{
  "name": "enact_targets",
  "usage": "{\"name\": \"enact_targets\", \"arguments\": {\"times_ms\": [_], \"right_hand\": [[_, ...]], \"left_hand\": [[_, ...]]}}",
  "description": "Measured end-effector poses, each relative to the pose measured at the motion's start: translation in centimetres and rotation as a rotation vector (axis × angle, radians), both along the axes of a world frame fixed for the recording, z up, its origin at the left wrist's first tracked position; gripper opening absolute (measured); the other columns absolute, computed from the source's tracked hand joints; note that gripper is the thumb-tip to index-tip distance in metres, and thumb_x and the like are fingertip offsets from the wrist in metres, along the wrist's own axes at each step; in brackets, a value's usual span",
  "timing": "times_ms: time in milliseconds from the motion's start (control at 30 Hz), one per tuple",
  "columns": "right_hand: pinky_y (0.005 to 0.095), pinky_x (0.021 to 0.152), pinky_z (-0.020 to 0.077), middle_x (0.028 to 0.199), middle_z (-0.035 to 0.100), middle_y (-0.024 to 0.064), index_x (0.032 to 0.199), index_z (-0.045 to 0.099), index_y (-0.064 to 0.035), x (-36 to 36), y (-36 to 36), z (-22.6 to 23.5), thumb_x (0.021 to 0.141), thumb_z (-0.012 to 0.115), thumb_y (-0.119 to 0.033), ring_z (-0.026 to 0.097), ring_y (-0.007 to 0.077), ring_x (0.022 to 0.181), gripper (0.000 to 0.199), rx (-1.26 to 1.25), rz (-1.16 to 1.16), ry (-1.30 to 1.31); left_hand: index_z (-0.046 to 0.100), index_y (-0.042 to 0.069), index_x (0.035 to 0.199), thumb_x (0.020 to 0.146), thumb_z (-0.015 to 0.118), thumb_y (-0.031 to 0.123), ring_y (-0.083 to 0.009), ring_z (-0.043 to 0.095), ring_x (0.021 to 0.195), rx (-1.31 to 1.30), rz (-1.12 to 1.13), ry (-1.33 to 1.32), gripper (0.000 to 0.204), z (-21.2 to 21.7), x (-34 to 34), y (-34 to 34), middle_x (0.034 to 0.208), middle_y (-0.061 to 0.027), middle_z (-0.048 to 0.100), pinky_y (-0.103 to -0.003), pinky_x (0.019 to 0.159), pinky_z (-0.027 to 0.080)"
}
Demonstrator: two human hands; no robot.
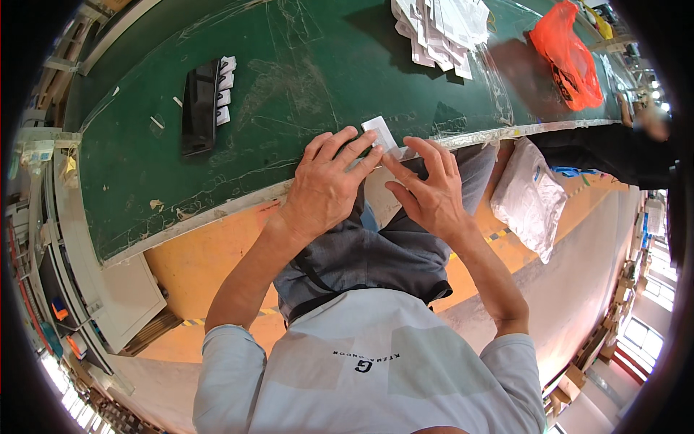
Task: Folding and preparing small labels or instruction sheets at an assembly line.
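Observation:
A small white flat packet (381, 133) lies at the near edge of the green-topped table (267, 101). My left hand (323, 179) reaches over it from the left, fingers stretched and apart, with fingertips resting on the packet's left side. At the packet's near end, my right hand (431, 186) has its index finger extended to the corner, its thumb apart from the other fingers. Whether anything thin sits under that fingertip is too small to tell.
A black smartphone (199, 108) lies at the left beside several small white packets (225, 94). A fanned pile of white packets (441, 36) stands at the back. Right of it is a red plastic bag (567, 58). A pale plastic bag (531, 197) hangs near a person's black sleeve (596, 153).

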State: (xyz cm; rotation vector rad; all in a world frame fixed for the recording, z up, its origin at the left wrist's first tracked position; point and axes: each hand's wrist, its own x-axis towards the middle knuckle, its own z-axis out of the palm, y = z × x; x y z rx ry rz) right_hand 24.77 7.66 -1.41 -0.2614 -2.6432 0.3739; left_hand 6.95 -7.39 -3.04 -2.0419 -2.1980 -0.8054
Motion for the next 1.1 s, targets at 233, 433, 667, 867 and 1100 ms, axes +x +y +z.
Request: {"name": "enact_targets", "arguments": {"times_ms": [233, 433, 667, 867, 1100], "right_hand": [[0.0476, 0.098, 0.0509, 0.134, 0.063, 0.0119, 0.122, 0.074, -0.0127, -0.7, 0.6, -0.9, 0.079, 0.08, -0.009, 0.061, 0.0348, 0.12, 0.043, 0.033, 0.091, 0.031], [0.0522, 0.103, 0.0496, 0.133, 0.064, 0.0169, 0.122, 0.073, -0.0046, 2.4, 1.0, -1.9, 0.086, 0.07, 0.0, 0.06, 0.0407, 0.123, 0.036, 0.058, 0.036, 0.005], [0.0524, 0.103, 0.0477, 0.131, 0.064, 0.0182, 0.125, 0.069, 0.0004, 1.1, 1.3, -1.8, 0.089, 0.068, 0.001, 0.059, 0.0406, 0.121, 0.036, 0.009, 0.078, 0.024], [0.0535, 0.102, 0.048, 0.125, 0.064, 0.02, 0.121, 0.069, 0.0038, 0.2, 2.2, -1.7, 0.088, 0.066, 0.001, 0.06, 0.0422, 0.117, 0.033, 0.128, 0.184, 0.06], [0.0538, 0.099, 0.0485, 0.121, 0.064, 0.0185, 0.118, 0.069, 0.0039, 0.9, 1.5, -1.1, 0.087, 0.071, -0.004, 0.06, 0.0424, 0.113, 0.031, 0.101, 0.148, 0.045]], "left_hand": [[0.073, 0.012, 0.124, 0.092, 0.065, 0.015, -0.0286, 0.056, 0.132, 0.017, 0.069, 0.038, 0.033, 0.7, -0.5, -0.9, 0.139, -0.0064, 0.066, -0.048, 0.114, 0.041], [0.068, 0.011, 0.132, 0.09, 0.057, 0.02, -0.0307, 0.052, 0.137, 0.105, 0.012, 0.047, 0.044, -2.0, 1.5, 0.5, 0.149, -0.0108, 0.058, -0.05, 0.117, 0.037], [0.069, 0.009, 0.128, 0.093, 0.058, 0.018, -0.0299, 0.052, 0.137, 0.153, 0.048, -0.022, 0.038, -1.6, 1.1, -0.1, 0.147, -0.0109, 0.06, -0.049, 0.118, 0.036], [0.071, 0.006, 0.12, 0.086, 0.072, 0.031, -0.0315, 0.054, 0.132, 0.175, 0.09, -0.013, 0.042, -1.5, 1.2, 0.2, 0.141, -0.0116, 0.063, -0.05, 0.113, 0.038], [0.072, 0.003, 0.109, 0.08, 0.073, 0.029, -0.0325, 0.055, 0.126, 0.289, 0.238, 0.125, 0.039, -4.1, 4.2, 2.5, 0.129, -0.0127, 0.064, -0.061, 0.117, 0.033]]}}
